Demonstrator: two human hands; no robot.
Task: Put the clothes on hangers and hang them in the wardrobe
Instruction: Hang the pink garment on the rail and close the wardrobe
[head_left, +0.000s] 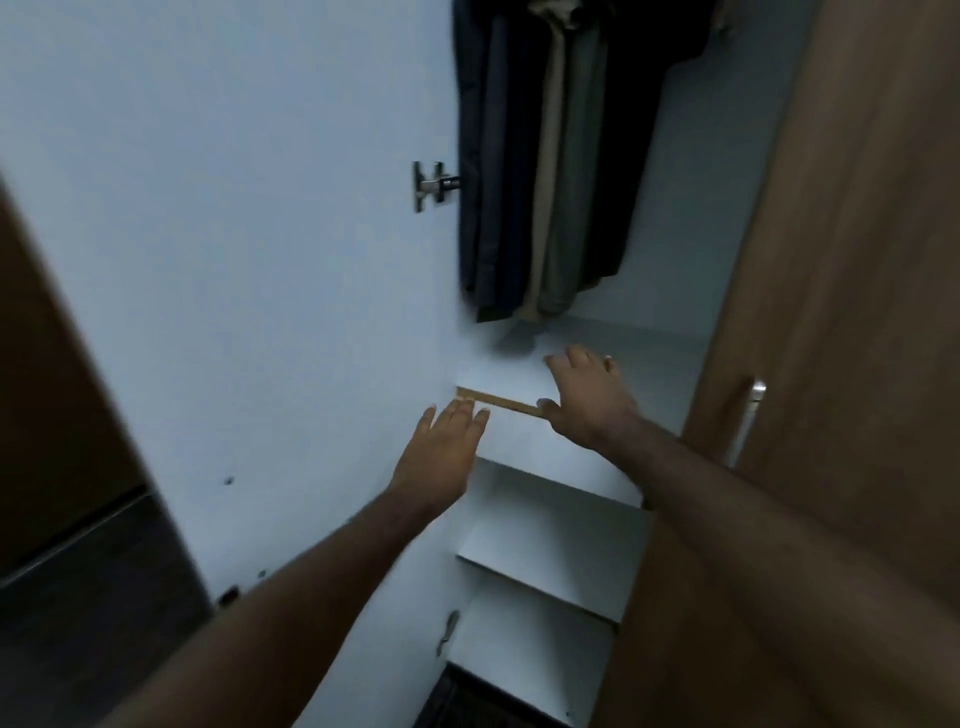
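Wardrobe interior is flat white laminate, open, lit dim and bluish; frame is a bit blurred. Hanging clothes sit up top at the back: dark navy and black pieces with a beige and a grey-green one between them, soft vertical folds, hems ending just above the top shelf. That shelf has a wood-coloured front edge strip, straight and thin. Left hand is flat, fingers straight and together, holding nothing, fingertips at or just below the strip's left part; contact can't be confirmed. Right hand reaches over the shelf, fingers spread and relaxed, thumb at the strip's right end, nothing gripped. Clothes hang well above both hands, untouched. Lower shelves step down below, same white board. Left door white inside, with a metal hinge beside the clothes. Right door is brown wood-grain with a slim metal handle.
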